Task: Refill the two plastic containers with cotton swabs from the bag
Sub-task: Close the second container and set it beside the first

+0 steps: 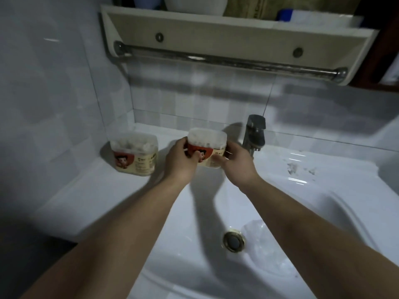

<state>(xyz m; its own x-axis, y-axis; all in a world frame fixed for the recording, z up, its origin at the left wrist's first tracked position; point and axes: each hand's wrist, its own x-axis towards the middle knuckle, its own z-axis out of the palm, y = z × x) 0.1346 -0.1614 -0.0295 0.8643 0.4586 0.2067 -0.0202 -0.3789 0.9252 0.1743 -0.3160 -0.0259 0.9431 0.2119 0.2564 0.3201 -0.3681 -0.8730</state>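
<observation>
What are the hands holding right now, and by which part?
One plastic container of cotton swabs, between both hands: the left hand grips its left side, the right hand its right side.

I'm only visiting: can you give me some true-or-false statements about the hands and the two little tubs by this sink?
1. Both hands hold one tub. True: the left hand and right hand grip the held tub.
2. The other tub lies in the basin. False: the second tub stands on the ledge, left of the held one.
3. The held tub looks empty. False: white swab tips fill its top.
4. The faucet stands just right of the held tub. True.
</observation>
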